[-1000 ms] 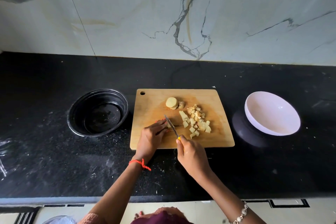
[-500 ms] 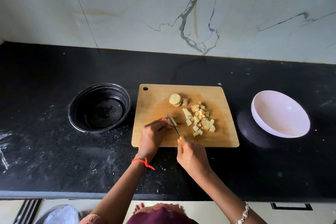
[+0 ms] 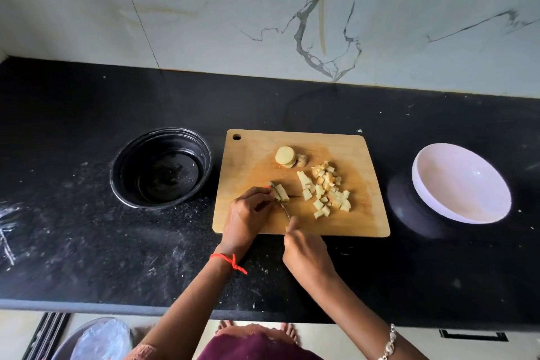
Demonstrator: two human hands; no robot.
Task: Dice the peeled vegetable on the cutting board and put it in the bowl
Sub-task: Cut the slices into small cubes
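- Pinned a pale strip [image 3: 282, 193] of the peeled vegetable down with curled left fingers [image 3: 261, 194], tips right against it.
- Clamped the right fingers [image 3: 292, 226] round a small knife [image 3: 283, 204], handle mostly buried in the grip, blade angled across the strip just beside the left fingertips.
- Parked the left hand [image 3: 248, 218] on the near-left part of the cutting board [image 3: 251, 161], right hand [image 3: 306, 254] over its near edge.
- Had a loose pile of diced cubes [image 3: 330, 193] just right of the knife, a couple of longer sticks on its left side.
- Had a small stack of round slices [image 3: 285, 155] toward the board's far side, a knobbly bit touching it.
- Had the white bowl [image 3: 461, 184] right of the board on the black counter [image 3: 87, 242], apart from it.
- Had a black bowl [image 3: 117, 172] near the board's left edge.
- Wore a red thread [image 3: 229, 260] on the left wrist and a bracelet [image 3: 390, 342] on the right.
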